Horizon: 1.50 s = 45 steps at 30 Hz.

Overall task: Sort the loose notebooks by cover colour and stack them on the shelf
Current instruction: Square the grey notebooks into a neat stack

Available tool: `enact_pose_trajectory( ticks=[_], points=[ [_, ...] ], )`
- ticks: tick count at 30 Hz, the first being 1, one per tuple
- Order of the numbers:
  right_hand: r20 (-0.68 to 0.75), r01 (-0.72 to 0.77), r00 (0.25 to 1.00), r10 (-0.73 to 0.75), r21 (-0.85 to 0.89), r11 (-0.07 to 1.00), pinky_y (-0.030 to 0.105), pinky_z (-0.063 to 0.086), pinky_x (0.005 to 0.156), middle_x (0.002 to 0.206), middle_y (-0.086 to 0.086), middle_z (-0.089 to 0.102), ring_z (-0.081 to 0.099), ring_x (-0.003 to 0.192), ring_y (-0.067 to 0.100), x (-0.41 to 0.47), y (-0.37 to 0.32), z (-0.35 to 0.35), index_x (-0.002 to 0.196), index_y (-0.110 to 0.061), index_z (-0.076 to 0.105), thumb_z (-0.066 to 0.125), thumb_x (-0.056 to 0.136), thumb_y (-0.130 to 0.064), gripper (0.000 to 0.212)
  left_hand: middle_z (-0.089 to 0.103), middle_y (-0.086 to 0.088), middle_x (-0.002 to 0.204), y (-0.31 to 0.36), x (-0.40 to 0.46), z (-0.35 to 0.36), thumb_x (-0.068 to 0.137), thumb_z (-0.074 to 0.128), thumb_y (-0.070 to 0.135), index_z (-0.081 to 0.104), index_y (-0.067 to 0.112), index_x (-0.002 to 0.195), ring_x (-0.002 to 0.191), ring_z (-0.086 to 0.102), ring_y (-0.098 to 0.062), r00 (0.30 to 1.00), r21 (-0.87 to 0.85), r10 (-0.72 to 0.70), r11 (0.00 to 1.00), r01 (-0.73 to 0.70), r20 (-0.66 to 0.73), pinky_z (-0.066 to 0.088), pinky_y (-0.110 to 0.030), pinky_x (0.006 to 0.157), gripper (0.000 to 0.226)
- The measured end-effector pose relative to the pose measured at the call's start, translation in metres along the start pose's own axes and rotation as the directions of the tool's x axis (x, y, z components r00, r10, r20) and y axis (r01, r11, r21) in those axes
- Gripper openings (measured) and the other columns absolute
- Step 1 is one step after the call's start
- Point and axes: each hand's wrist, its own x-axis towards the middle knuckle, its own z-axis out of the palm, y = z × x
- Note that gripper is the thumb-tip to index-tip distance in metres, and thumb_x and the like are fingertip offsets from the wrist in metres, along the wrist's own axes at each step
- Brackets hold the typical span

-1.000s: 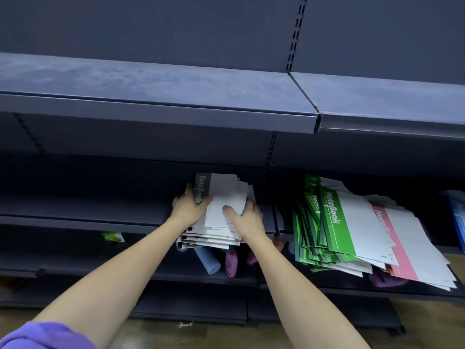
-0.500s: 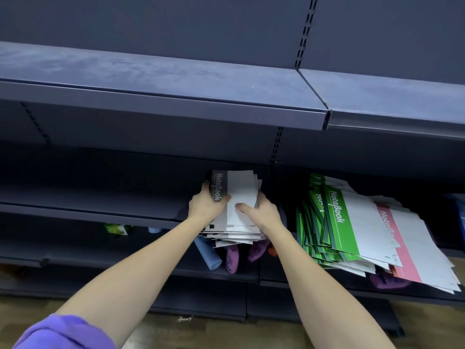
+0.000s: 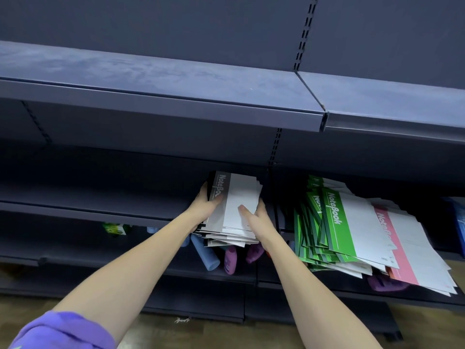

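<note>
Both hands, left hand (image 3: 205,206) and right hand (image 3: 256,217), clamp the grey notebook stack (image 3: 232,212) on the middle shelf (image 3: 100,210) (nearly seated). Beyond, green notebooks (image 3: 327,230) and pink notebooks (image 3: 412,250) lie fanned, unsquared.

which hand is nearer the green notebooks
Right. The right hand grips the grey stack's right edge, on the side facing the green notebooks but apart from them. The left hand grips the far left edge.
</note>
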Motion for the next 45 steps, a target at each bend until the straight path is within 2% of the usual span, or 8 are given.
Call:
enact_pose_trajectory(
  ticks=[7, 11, 16, 21, 25, 33, 40, 45],
  points=[
    [-0.049, 0.08, 0.995, -0.092, -0.199, 0.977, 0.032, 0.042, 0.102, 0.144, 0.0, 0.048, 0.05, 0.131, 0.02, 0.001, -0.005, 0.001, 0.145, -0.021, 0.035, 0.063, 0.092, -0.038, 0.062, 0.047, -0.005, 0.148, -0.004, -0.001, -0.001, 0.097, 0.057, 0.04, 0.03, 0.019, 0.154, 0.134, 0.046, -0.029, 0.973, 0.289, 0.195, 0.945, -0.153, -0.122, 0.041, -0.034, 0.102, 0.066],
    [0.005, 0.131, 0.99, -0.141, -0.41, 0.903, 0.035, 0.032, 0.115, 0.165, 0.002, 0.013, 0.025, 0.149, 0.022, -0.005, -0.013, -0.002, 0.159, -0.017, 0.015, 0.061, 0.091, -0.055, 0.09, 0.031, -0.007, 0.159, -0.005, -0.01, -0.005, 0.094, 0.058, 0.029, 0.035, 0.025, 0.152, 0.149, 0.022, -0.025, 0.954, 0.355, 0.29, 0.902, -0.246, -0.076, 0.028, -0.036, 0.115, 0.062],
    [0.126, 0.15, 0.987, -0.104, -0.449, 0.881, 0.032, 0.038, 0.108, 0.162, -0.005, 0.018, 0.033, 0.145, 0.021, -0.021, -0.023, -0.013, 0.157, -0.026, 0.014, 0.073, 0.071, -0.071, 0.113, -0.006, -0.006, 0.167, -0.008, -0.033, -0.025, 0.065, 0.067, 0.069, 0.015, 0.045, 0.155, 0.153, 0.0, -0.029, 0.967, 0.432, 0.157, 0.872, -0.23, 0.198, 0.018, -0.048, 0.121, 0.106],
    [0.272, 0.19, 0.962, -0.022, -0.61, 0.769, 0.037, 0.03, 0.114, 0.165, -0.003, -0.013, 0.012, 0.152, 0.026, -0.034, -0.031, -0.021, 0.157, -0.033, -0.003, 0.086, 0.061, -0.062, 0.134, -0.039, -0.003, 0.157, -0.004, -0.049, -0.022, 0.055, 0.088, 0.063, -0.011, 0.05, 0.152, 0.149, -0.024, -0.03, 0.934, 0.67, 0.068, 0.679, -0.301, 0.351, 0.015, -0.052, 0.121, 0.14],
    [0.24, 0.156, 0.97, 0.044, -0.749, 0.644, 0.04, 0.047, 0.106, 0.161, 0.003, -0.031, 0.022, 0.149, 0.034, -0.037, -0.022, -0.015, 0.155, -0.036, -0.018, 0.092, 0.047, -0.062, 0.156, -0.036, -0.005, 0.158, -0.006, -0.051, -0.013, 0.062, 0.089, 0.051, -0.01, 0.047, 0.153, 0.152, -0.007, -0.034, 0.947, 0.724, 0.122, 0.618, -0.307, 0.297, 0.03, -0.045, 0.118, 0.135],
    [0.143, 0.185, 0.983, -0.12, -0.816, 0.548, 0.034, 0.052, 0.088, 0.164, 0.016, -0.011, 0.055, 0.12, 0.039, -0.035, -0.011, 0.002, 0.156, -0.032, -0.008, 0.09, 0.063, -0.041, 0.136, -0.022, -0.018, 0.161, -0.008, -0.052, -0.017, 0.069, 0.083, 0.05, -0.005, 0.043, 0.156, 0.134, 0.043, -0.042, 0.935, 0.734, 0.199, 0.579, -0.353, 0.293, 0.044, -0.036, 0.105, 0.124],
    [0.202, 0.185, 0.978, -0.046, -0.751, 0.633, 0.037, 0.055, 0.09, 0.163, 0.009, -0.016, 0.045, 0.13, 0.036, -0.036, -0.021, -0.005, 0.152, -0.042, -0.007, 0.09, 0.061, -0.034, 0.133, -0.029, -0.011, 0.16, -0.009, -0.055, -0.02, 0.068, 0.085, 0.052, -0.007, 0.046, 0.155, 0.148, 0.016, -0.042, 0.95, 0.727, 0.131, 0.616, -0.303, 0.284, 0.036, -0.046, 0.115, 0.127],
    [0.187, 0.18, 0.982, -0.042, -0.827, 0.532, 0.031, 0.056, 0.072, 0.165, 0.014, -0.004, 0.057, 0.112, 0.034, -0.039, -0.024, -0.003, 0.155, -0.038, -0.005, 0.084, 0.068, -0.038, 0.124, -0.022, -0.011, 0.163, -0.004, -0.061, -0.018, 0.064, 0.09, 0.043, 0.003, 0.047, 0.156, 0.14, 0.036, -0.042, 0.974, 0.693, 0.082, 0.69, -0.207, 0.21, 0.041, -0.038, 0.109, 0.127]
  ],
)
